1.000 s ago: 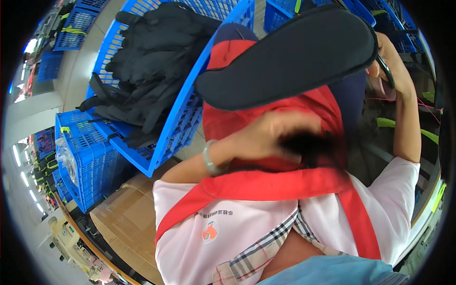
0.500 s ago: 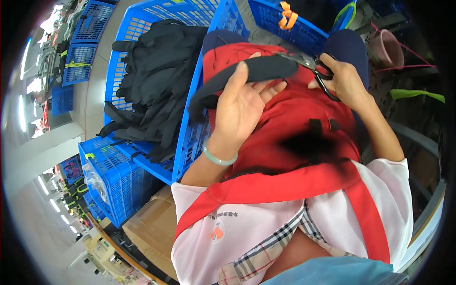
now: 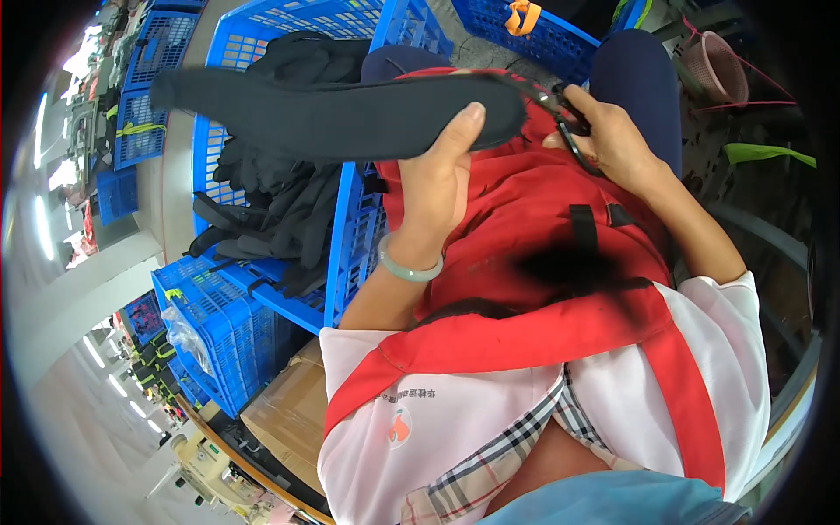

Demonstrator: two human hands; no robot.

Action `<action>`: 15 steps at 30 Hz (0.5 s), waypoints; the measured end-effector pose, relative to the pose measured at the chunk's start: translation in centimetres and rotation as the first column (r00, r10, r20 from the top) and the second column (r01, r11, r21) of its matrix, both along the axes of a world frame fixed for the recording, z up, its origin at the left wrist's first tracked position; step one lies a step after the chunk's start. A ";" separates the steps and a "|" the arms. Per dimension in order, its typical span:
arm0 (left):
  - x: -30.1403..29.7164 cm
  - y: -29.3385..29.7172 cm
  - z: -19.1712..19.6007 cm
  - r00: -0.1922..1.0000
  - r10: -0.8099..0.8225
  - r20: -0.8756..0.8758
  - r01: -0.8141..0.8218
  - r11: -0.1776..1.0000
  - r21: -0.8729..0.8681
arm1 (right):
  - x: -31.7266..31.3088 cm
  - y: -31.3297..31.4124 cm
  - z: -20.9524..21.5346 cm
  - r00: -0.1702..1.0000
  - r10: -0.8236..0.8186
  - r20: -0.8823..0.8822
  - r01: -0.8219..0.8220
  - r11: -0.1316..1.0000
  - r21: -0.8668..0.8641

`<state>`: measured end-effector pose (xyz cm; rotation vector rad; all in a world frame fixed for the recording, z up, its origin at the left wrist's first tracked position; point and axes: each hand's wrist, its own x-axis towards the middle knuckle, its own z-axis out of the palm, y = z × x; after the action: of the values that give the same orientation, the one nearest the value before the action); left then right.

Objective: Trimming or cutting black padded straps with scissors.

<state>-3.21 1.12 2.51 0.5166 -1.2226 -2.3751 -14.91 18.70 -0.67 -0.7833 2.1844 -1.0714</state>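
A person seen from above holds a long, matte black piece (image 3: 332, 118) of soft-looking, padded material out over the lap, reaching left above a crate. Its outline is smooth: a rounded right end, a broad middle, and a slimmer left tail, which is blurred.

The left hand (image 3: 433, 192) is clamped on the piece near its right end, thumb flat on the upper face, the other fingers mostly hidden behind it. A smooth, pale green bangle (image 3: 409, 273) circles that wrist.

The right hand (image 3: 619, 147) has its fingers wrapped around the black, looped handles of metal scissors (image 3: 565, 129). The blades point toward the piece's rounded end; blur makes it impossible to tell whether they touch it.

A creased red cloth apron (image 3: 490, 227) covers the lap, over dark blue trousers (image 3: 643, 83).

Beneath the piece's left part, a large blue plastic crate (image 3: 350, 219) with lattice walls holds a loose heap of limp black pieces (image 3: 297, 188). A brown cardboard box (image 3: 293, 407) sits near its lower corner. At upper right stands a pink, perforated plastic basket (image 3: 717, 70).
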 end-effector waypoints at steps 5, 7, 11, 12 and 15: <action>0.7 -1.5 -3.8 0.994 -0.110 0.018 0.107 0.986 0.126 | 1.1 -0.6 -0.5 0.967 0.231 -0.107 -0.231 0.973 0.008; 1.0 -1.9 -4.5 0.993 -0.115 0.009 0.113 0.984 0.138 | 1.0 -0.4 -0.3 0.960 0.279 -0.009 -0.279 0.960 -0.005; 1.2 -3.0 -5.1 0.989 -0.143 -0.047 0.149 0.976 0.157 | 0.5 0.0 0.3 0.933 0.333 0.138 -0.341 0.939 0.043; 1.2 -3.1 -5.3 0.989 -0.138 -0.059 0.145 0.979 0.144 | 0.8 0.0 0.0 0.933 0.331 0.142 -0.341 0.939 0.046; 1.1 -2.8 -5.4 0.988 -0.147 -0.052 0.154 0.975 0.157 | 1.2 -0.2 -0.4 0.952 0.249 0.178 -0.236 0.968 -0.089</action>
<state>-2.09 -1.71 -2.86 0.4373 -1.0932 -2.6146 -13.69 18.49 -1.08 -0.9146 1.8482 -1.0513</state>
